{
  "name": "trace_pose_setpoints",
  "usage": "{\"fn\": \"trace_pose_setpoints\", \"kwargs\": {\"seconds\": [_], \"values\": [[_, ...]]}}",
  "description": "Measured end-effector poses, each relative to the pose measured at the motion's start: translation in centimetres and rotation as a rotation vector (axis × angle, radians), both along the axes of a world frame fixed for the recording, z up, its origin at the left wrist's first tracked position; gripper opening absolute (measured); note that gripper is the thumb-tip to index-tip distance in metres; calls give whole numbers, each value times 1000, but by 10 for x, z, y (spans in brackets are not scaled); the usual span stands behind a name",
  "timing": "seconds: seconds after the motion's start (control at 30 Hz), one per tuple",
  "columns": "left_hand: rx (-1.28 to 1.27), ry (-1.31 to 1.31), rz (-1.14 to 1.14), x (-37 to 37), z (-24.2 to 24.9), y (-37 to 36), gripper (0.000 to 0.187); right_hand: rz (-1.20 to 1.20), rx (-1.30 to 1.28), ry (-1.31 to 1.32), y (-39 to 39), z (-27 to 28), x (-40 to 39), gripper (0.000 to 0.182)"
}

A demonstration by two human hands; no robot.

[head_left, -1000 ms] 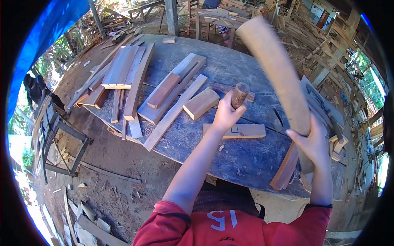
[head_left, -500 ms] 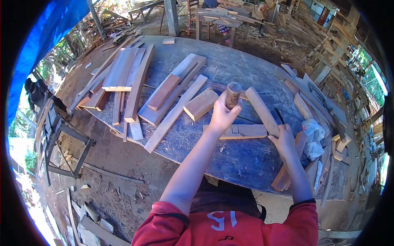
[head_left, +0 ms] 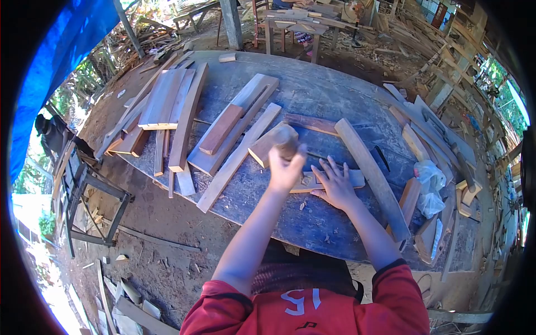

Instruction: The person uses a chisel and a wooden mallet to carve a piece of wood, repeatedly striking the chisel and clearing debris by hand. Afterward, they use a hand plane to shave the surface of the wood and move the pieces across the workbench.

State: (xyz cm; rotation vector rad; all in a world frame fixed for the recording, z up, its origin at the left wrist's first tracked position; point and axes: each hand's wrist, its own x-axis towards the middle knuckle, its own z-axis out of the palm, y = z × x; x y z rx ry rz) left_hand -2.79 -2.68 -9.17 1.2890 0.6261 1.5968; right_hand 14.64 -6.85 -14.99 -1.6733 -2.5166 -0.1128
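Note:
My left hand (head_left: 286, 170) is wrapped round a round wooden piece, like a mallet or thick wooden handle (head_left: 286, 140), blurred by motion. It hovers beside a thick wooden block (head_left: 262, 148). My right hand (head_left: 336, 187) lies with fingers spread on a short board (head_left: 356, 177), pressing near dark pencil-like outlines on its face. Part of that board is hidden under both hands. To the right of my right hand, a long plank (head_left: 368, 170) slants toward me across the table, with a dark thin tool (head_left: 382, 158) beside it.
The blue-grey worktable (head_left: 312, 223) carries several planks (head_left: 223, 125) at left and a stacked panel (head_left: 167, 100). A clear plastic bag (head_left: 430, 190), offcuts and a handsaw-like tool (head_left: 435, 123) lie at right. A wooden stand (head_left: 100, 195) is on the floor at left. Another person sits beyond the table.
My right hand has let go of the long plank and moved left onto the short board. The plank now lies slanted at right. My left hand has come down and left with the round wooden piece.

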Motion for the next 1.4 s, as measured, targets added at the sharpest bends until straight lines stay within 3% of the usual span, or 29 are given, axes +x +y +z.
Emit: {"fn": "trace_pose_setpoints", "kwargs": {"seconds": [0.17,0.3,0.37,0.43,0.47,0.6,0.77,0.97,1.03,1.1,1.17,1.23,1.3,1.37,1.4], "values": [[-103,-443,-34,-30,-19,-23,13,-33,5,51,-1,-2,2,68],[-129,-443,46,-53,-47,-47,10,-47,-31,63,-1,-1,0,68],[-267,-420,178,-58,-57,-62,10,-60,-22,81,-1,-5,0,68],[-312,-194,133,-72,-80,-80,16,-77,-15,81,-2,-5,-2,68],[-315,-52,140,-80,-102,-86,30,-88,-10,85,-2,-5,-2,67],[-429,-55,-7,-83,-95,-118,45,-100,-14,82,-3,-3,-3,67],[-557,-274,-67,-84,-86,-120,55,-142,2,109,-4,-7,-2,68],[-620,-413,-148,-60,-52,-93,54,-23,79,374,-20,5,19,63],[-654,-450,-167,-51,-48,-82,52,6,47,759,-36,20,30,57],[-637,-437,-198,-40,-48,-72,49,-3,167,787,-66,43,44,49],[-715,-544,-169,-27,-46,-62,47,-103,71,972,-98,62,66,44],[-748,-570,-129,-15,-43,-53,47,-165,184,955,-127,62,94,38],[-884,-753,-93,-8,-44,-43,50,-347,234,1071,-160,67,119,34],[-880,-765,-108,-5,-47,-35,55,-476,387,1191,-185,65,145,32],[-888,-780,-99,-1,-45,-32,57,-601,446,1107,-196,62,161,31]]}}
